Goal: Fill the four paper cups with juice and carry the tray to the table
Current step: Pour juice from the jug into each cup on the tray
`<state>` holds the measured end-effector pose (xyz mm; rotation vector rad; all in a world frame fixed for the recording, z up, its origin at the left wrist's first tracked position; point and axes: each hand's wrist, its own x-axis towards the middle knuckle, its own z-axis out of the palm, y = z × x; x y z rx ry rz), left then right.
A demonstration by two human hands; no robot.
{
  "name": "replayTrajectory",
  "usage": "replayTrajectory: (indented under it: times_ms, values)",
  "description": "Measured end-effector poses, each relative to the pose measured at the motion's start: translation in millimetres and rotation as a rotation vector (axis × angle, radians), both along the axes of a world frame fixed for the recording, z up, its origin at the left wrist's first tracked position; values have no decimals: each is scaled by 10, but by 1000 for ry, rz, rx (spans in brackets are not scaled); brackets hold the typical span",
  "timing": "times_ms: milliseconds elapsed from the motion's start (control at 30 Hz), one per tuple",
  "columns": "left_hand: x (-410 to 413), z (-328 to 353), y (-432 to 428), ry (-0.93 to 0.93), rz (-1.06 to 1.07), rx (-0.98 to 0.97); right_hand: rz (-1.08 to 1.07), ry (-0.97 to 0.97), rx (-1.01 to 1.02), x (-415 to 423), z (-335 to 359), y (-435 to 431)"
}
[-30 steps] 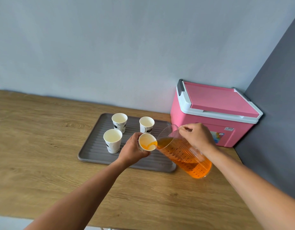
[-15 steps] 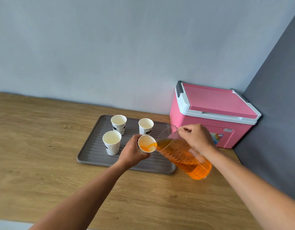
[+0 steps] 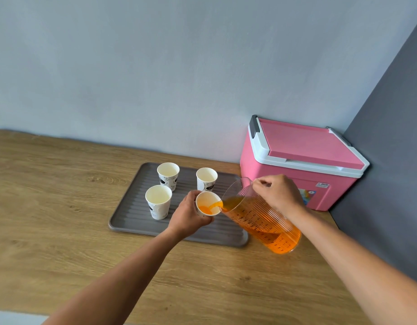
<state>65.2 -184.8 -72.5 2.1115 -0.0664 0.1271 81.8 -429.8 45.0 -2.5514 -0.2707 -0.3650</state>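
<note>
My left hand (image 3: 187, 214) grips a white paper cup (image 3: 208, 204) tilted toward me above the grey ribbed tray (image 3: 132, 219). My right hand (image 3: 280, 194) holds the handle of a clear ribbed pitcher (image 3: 264, 219) of orange juice, tipped left. A thin stream runs from its spout into the held cup, which has a little juice at the bottom. Three more paper cups stand upright and empty on the tray: front left (image 3: 158, 202), back left (image 3: 168, 175), back right (image 3: 206, 178).
The tray lies on a wooden counter (image 3: 50, 207) against a pale wall. A pink cooler box (image 3: 303, 163) with a white rim and shut lid stands in the right corner, just behind my right hand. A dark grey wall (image 3: 390, 160) bounds the right side.
Juice keeps flowing from the pitcher into the held cup. Both hands hold nearly the same pose; the view has shifted slightly.
</note>
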Motion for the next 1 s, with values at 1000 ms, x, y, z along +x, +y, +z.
replayTrajectory:
  times_ms: [1000]
  values:
    - [-27,-22,-21,52,-17,-51,27,-8,-38,11,15,14]
